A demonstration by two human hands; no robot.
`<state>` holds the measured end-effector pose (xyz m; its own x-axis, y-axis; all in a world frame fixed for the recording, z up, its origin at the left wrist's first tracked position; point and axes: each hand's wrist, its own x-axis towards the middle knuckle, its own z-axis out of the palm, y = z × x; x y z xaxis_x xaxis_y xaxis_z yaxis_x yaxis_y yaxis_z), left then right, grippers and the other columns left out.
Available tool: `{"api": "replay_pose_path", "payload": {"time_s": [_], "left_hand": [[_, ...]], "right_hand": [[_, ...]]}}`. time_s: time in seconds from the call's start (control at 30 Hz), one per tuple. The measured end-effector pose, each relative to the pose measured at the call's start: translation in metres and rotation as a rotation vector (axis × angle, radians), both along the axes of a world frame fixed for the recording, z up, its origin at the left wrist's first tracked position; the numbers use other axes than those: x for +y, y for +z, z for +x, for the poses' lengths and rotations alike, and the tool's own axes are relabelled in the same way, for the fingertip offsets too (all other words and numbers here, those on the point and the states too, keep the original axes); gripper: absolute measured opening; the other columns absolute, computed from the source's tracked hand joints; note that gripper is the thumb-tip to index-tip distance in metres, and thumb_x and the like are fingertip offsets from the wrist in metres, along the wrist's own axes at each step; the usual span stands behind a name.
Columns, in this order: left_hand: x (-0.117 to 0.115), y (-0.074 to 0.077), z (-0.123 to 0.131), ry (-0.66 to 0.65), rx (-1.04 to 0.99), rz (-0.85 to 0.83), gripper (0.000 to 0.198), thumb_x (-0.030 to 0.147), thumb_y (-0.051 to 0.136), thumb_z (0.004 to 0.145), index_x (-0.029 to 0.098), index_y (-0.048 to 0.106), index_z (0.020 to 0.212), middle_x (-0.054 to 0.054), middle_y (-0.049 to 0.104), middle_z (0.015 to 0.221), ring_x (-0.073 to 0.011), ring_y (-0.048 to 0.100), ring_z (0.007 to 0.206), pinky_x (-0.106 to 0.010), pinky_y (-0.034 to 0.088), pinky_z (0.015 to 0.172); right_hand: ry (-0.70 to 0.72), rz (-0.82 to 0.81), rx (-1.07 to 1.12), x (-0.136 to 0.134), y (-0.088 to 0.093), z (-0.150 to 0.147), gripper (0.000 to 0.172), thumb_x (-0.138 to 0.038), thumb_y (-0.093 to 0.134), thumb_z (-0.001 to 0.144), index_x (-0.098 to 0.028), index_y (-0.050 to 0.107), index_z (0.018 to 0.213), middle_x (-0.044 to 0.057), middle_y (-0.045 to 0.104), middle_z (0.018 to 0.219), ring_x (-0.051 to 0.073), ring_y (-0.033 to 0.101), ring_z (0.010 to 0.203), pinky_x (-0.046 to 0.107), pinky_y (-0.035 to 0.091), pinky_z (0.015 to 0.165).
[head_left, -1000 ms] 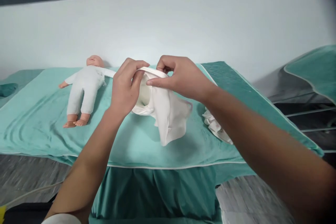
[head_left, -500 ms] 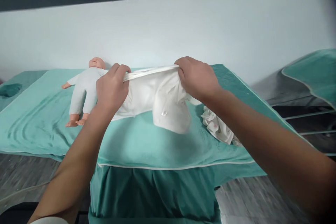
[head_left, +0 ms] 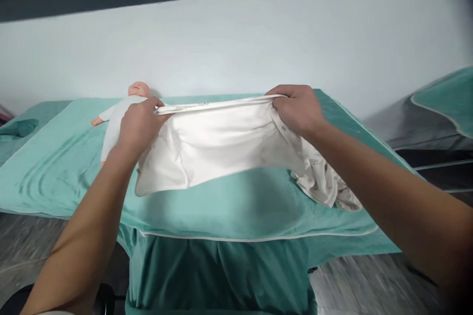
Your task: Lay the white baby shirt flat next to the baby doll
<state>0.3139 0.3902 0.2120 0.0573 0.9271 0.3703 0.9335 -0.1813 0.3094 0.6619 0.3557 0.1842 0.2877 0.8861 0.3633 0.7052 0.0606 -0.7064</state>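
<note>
Stretched between my two hands is a white baby garment (head_left: 221, 140) with a faint small print, its upper edge pulled nearly straight. My left hand (head_left: 139, 125) pinches one end of that edge, and my right hand (head_left: 301, 108) grips the other. The lower part hangs loose over the green cover (head_left: 229, 216). Behind my left hand lies a baby doll (head_left: 117, 115) in a pale suit, face up, its legs partly hidden by my forearm. A crumpled printed white cloth (head_left: 321, 187) rests below my right hand, partly covered by the garment and forearm.
The green-covered bed stands against a white wall (head_left: 236, 44). At the far right, another green cloth (head_left: 447, 98) hangs over a metal frame (head_left: 443, 165). A darker green drape (head_left: 218, 275) falls from the bed's front, above a grey floor (head_left: 354, 285).
My hands have moved farther apart, drawing the garment's edge wider. Its bunched lower part has spread out into a broad panel. More of the doll is now hidden by my left arm.
</note>
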Motion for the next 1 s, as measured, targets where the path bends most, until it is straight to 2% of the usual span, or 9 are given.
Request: {"api": "replay_pose_path", "payload": {"time_s": [0.1,0.17,0.27,0.37,0.43,0.53,0.7,0.87,1.0], "left_hand": [[0.02,-0.008,0.006,0.051,0.153,-0.082,0.035,0.054,0.067,0.089,0.024,0.072,0.107,-0.011,0.075,0.094,-0.0345,0.07,0.096,-0.044,0.054,0.085],[0.03,-0.029,0.016,0.063,0.238,-0.095,0.034,0.049,0.064,0.092,0.022,0.07,0.112,-0.014,0.074,0.104,-0.0357,0.069,0.102,-0.045,0.055,0.087],[0.026,-0.078,0.04,0.024,0.306,-0.021,0.032,0.032,0.059,0.096,0.017,0.066,0.123,-0.019,0.066,0.127,-0.0379,0.063,0.119,-0.048,0.054,0.094],[0.009,-0.135,0.067,-0.186,0.221,-0.048,0.031,0.016,0.045,0.099,0.017,0.066,0.121,-0.018,0.066,0.129,-0.0318,0.062,0.122,-0.046,0.051,0.105],[0.002,-0.167,0.078,-0.289,0.086,-0.139,0.033,0.014,0.042,0.098,0.016,0.066,0.122,-0.016,0.066,0.134,-0.0273,0.062,0.126,-0.042,0.049,0.112],[0.011,-0.194,0.078,-0.226,0.021,-0.141,0.037,0.017,0.04,0.1,0.011,0.064,0.127,-0.02,0.056,0.151,-0.0307,0.048,0.147,-0.049,0.036,0.125],[0.042,-0.192,0.062,-0.057,-0.015,-0.133,0.045,0.021,0.042,0.1,0.006,0.055,0.14,-0.025,0.055,0.151,-0.036,0.045,0.149,-0.055,0.032,0.126],[0.055,-0.177,0.072,-0.081,-0.325,-0.069,0.058,0.019,0.044,0.097,0.008,0.039,0.154,-0.023,0.042,0.162,-0.0316,0.034,0.157,-0.051,0.029,0.129],[0.068,-0.167,0.094,-0.08,-0.472,-0.107,0.055,0.019,0.045,0.097,0.012,0.043,0.152,-0.019,0.041,0.165,-0.0259,0.028,0.161,-0.043,0.023,0.133]], "right_hand": [[-0.033,-0.143,-0.12,0.012,-0.005,-0.005,0.036,-0.013,0.05,0.076,-0.017,0.08,0.095,0.008,0.076,0.085,0.026,0.068,0.082,0.036,0.053,0.076],[-0.094,-0.226,-0.296,0.018,-0.021,-0.022,0.04,-0.01,0.049,0.081,-0.017,0.079,0.107,0.013,0.077,0.101,0.031,0.069,0.094,0.043,0.053,0.084],[-0.072,-0.112,-0.571,0.014,-0.066,-0.067,0.049,-0.006,0.043,0.089,-0.01,0.068,0.131,0.023,0.065,0.137,0.037,0.06,0.122,0.053,0.047,0.103],[0.198,-0.096,-0.554,0.005,-0.119,-0.118,0.055,-0.005,0.039,0.092,-0.009,0.057,0.144,0.018,0.056,0.152,0.03,0.051,0.138,0.045,0.038,0.118],[0.176,-0.187,-0.427,0.006,-0.146,-0.138,0.051,-0.013,0.039,0.098,-0.005,0.052,0.147,0.019,0.055,0.153,0.028,0.048,0.143,0.04,0.035,0.122],[0.056,-0.27,-0.386,0.022,-0.164,-0.141,0.057,-0.025,0.039,0.103,0.006,0.046,0.15,0.027,0.046,0.159,0.035,0.038,0.151,0.049,0.025,0.128],[-0.062,-0.393,-0.401,0.045,-0.161,-0.121,0.065,-0.031,0.035,0.104,0.006,0.034,0.158,0.026,0.034,0.167,0.035,0.03,0.157,0.05,0.025,0.129],[-0.127,-0.23,-0.382,0.049,-0.161,-0.117,0.072,-0.018,0.036,0.096,0.001,0.02,0.164,0.025,0.019,0.173,0.036,0.019,0.161,0.058,0.027,0.126],[-0.276,-0.137,-0.069,0.078,-0.161,-0.115,0.079,-0.011,0.035,0.086,0.001,0.02,0.162,0.028,0.024,0.169,0.036,0.021,0.16,0.059,0.026,0.126]]}}
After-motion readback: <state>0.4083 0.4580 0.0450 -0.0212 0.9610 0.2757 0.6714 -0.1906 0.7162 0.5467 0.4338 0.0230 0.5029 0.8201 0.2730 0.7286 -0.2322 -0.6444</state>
